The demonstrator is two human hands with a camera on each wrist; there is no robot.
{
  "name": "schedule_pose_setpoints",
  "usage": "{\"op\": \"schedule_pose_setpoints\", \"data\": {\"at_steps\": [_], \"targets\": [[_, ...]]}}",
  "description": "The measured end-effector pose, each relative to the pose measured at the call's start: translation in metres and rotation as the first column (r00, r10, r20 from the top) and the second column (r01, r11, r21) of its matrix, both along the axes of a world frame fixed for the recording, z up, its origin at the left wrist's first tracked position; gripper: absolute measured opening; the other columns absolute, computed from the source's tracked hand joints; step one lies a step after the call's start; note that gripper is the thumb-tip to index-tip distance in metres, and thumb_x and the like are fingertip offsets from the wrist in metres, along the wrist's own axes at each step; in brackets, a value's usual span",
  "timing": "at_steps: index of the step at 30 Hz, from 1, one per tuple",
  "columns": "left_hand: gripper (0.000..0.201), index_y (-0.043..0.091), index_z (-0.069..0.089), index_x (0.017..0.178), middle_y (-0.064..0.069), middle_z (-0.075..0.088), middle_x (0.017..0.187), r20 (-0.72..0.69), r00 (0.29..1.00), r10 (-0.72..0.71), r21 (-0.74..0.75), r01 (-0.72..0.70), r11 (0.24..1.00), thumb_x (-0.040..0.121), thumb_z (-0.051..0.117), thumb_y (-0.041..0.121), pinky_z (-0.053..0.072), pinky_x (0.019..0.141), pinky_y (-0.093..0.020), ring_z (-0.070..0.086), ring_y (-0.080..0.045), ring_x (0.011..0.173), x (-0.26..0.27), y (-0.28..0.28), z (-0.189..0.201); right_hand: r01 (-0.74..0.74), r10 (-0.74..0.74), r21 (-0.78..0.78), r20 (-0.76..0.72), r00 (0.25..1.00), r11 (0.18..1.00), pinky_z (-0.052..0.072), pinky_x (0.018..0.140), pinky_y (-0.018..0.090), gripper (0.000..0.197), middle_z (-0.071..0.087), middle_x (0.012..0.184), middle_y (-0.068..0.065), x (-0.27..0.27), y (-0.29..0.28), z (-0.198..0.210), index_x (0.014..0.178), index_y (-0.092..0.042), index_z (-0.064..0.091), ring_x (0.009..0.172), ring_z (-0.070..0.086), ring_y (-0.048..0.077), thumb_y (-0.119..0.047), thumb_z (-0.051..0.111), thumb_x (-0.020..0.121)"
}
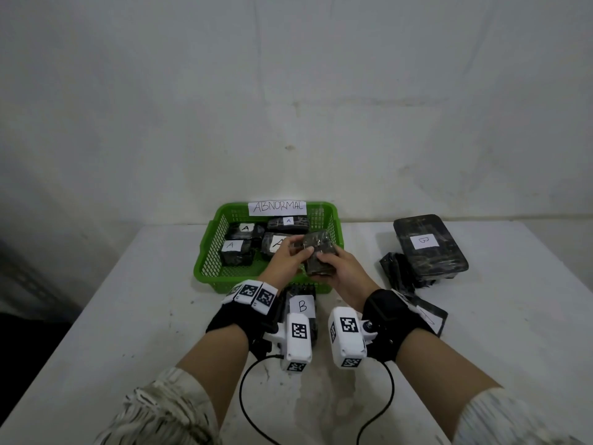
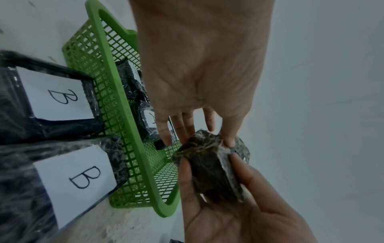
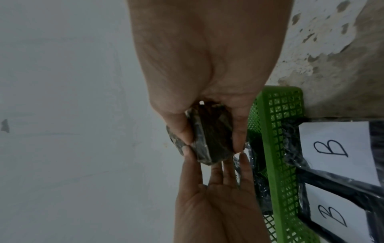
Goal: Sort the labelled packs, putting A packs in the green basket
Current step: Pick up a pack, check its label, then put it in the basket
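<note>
Both hands hold one dark wrapped pack [image 1: 317, 252] just above the front right part of the green basket [image 1: 208, 252]; no label shows on it in any view. My right hand [image 1: 321, 268] grips its near end between thumb and fingers, seen close in the right wrist view [image 3: 212, 144]. At the far end my left hand [image 1: 296, 245] pinches it, thumb on one face and nearly straight fingers behind. Several packs marked A [image 1: 236, 252] lie inside the basket, which carries a paper sign reading ABNORMAL [image 1: 277, 207].
A pack marked B [image 1: 301, 306] lies on the white table under my wrists, against the basket's front wall. On the right sit a large B pack [image 1: 426, 245], a crumpled dark wrap [image 1: 394, 271] and another labelled pack [image 1: 426, 316]. A black cable [image 1: 247, 399] loops near the front edge.
</note>
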State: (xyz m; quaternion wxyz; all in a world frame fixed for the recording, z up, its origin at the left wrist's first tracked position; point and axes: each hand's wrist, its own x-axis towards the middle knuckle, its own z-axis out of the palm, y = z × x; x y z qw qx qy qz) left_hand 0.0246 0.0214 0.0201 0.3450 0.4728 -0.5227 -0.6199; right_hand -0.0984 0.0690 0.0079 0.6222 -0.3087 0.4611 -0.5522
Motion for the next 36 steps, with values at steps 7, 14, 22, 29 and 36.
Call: {"op": "schedule_pose_setpoints", "data": {"at_steps": [7,14,22,29,36], "targets": [[0.044,0.009,0.041,0.132,-0.022,0.055,0.128,-0.077,0.997,-0.013,0.023,0.014,1.0,0.091,0.057,0.01,0.05,0.093,-0.042,0.057,-0.033,0.111,0.01,-0.001,-0.001,-0.024,0.023,-0.038,-0.003,1.0,0.999,0.056,0.086,0.034,0.048,0.06,0.127,0.018,0.004,-0.001,0.0,0.139,-0.007,0.044,0.104,0.063,0.027,0.004,0.051,0.092],[0.042,0.021,0.04,0.122,-0.024,0.049,0.127,-0.078,0.997,0.018,0.005,-0.017,1.0,0.09,0.053,-0.002,0.048,0.095,-0.051,0.05,-0.038,0.119,0.015,-0.005,-0.009,0.037,-0.035,-0.032,0.069,0.997,0.999,0.056,0.085,0.034,0.035,0.055,0.13,0.016,0.004,-0.003,0.003,0.136,-0.014,0.048,0.115,0.056,0.029,-0.015,0.04,0.102],[0.028,0.019,0.049,0.126,-0.013,0.056,0.125,-0.147,0.988,-0.049,0.134,0.069,0.989,0.1,0.038,0.021,0.05,0.087,-0.043,0.053,-0.03,0.117,0.014,-0.003,0.003,0.139,-0.137,0.016,-0.109,0.985,0.99,0.05,0.096,0.043,0.069,0.061,0.12,0.017,0.001,-0.009,-0.008,0.143,-0.014,0.038,0.106,0.062,0.03,0.001,0.067,0.082],[0.038,0.014,0.045,0.132,-0.016,0.055,0.129,-0.034,0.998,-0.051,0.022,0.052,0.998,0.094,0.052,0.015,0.046,0.099,-0.047,0.056,-0.03,0.114,0.009,-0.007,-0.005,0.112,-0.109,0.008,-0.184,0.977,0.994,0.051,0.091,0.039,0.054,0.066,0.109,0.019,0.0,-0.006,-0.006,0.133,-0.006,0.049,0.093,0.064,0.028,0.004,0.065,0.082],[0.033,0.019,0.049,0.12,-0.012,0.058,0.114,0.019,0.995,-0.102,-0.081,0.103,0.991,0.091,0.053,0.003,0.052,0.083,-0.03,0.058,-0.024,0.103,0.01,-0.004,-0.007,0.14,-0.13,0.044,-0.186,0.974,0.989,0.05,0.089,0.042,0.04,0.067,0.112,0.012,0.0,-0.008,-0.006,0.125,-0.011,0.058,0.095,0.065,0.027,-0.018,0.065,0.087]]}}
